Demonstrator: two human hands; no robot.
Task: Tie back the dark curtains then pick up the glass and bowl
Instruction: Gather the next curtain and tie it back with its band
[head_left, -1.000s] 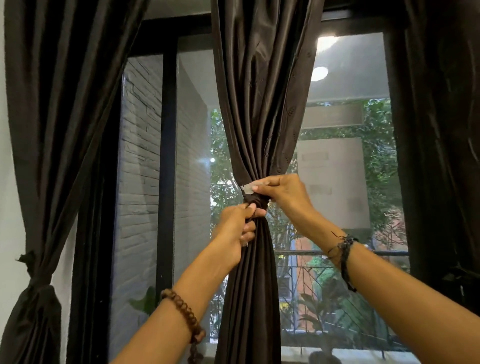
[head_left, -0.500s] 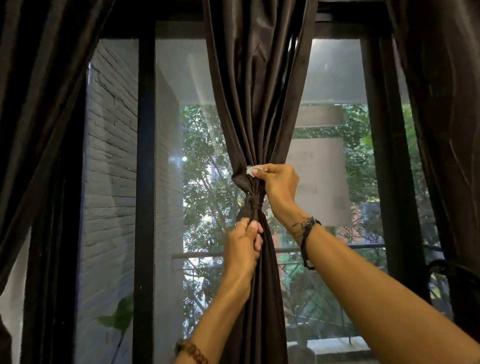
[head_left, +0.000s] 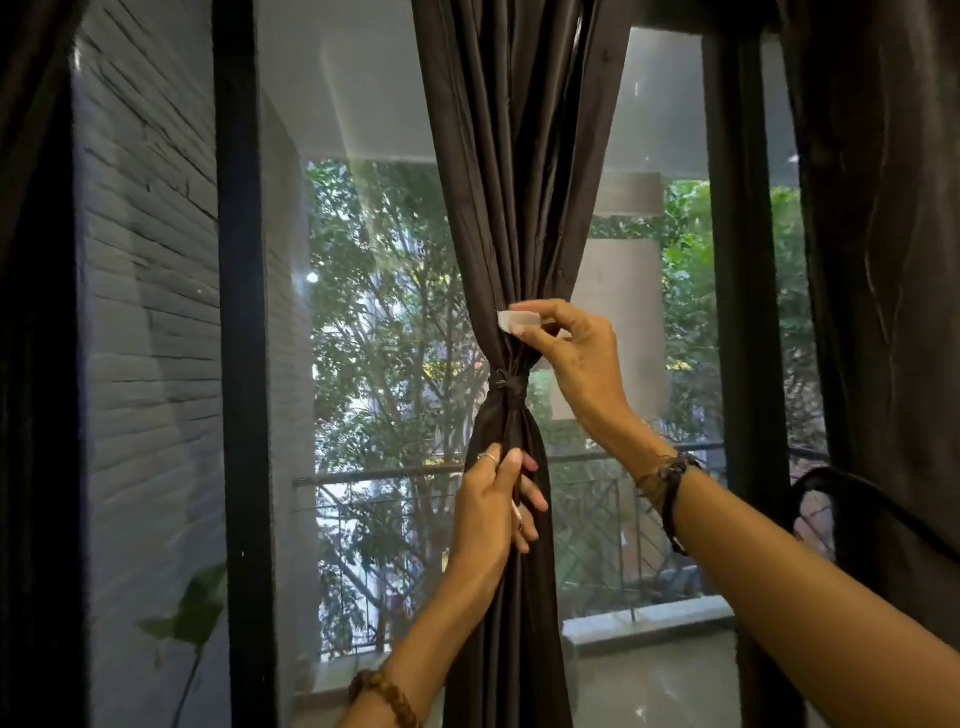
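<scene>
Two hands, left hand (head_left: 493, 499) below curtain (head_left: 511, 208) knot (head_left: 511, 387), right hand (head_left: 576, 353) above

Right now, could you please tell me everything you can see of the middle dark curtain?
The middle dark curtain is dark brown with a slight sheen and hangs in vertical folds before the window. A tie of the same dark fabric cinches it into a narrow waist. The left hand grips the bunched fabric below the tie; the right hand pinches a small white tag at its edge just above.

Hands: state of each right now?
Left hand: closed on the curtain below the tie.
Right hand: pinching a white tag above it.
</scene>
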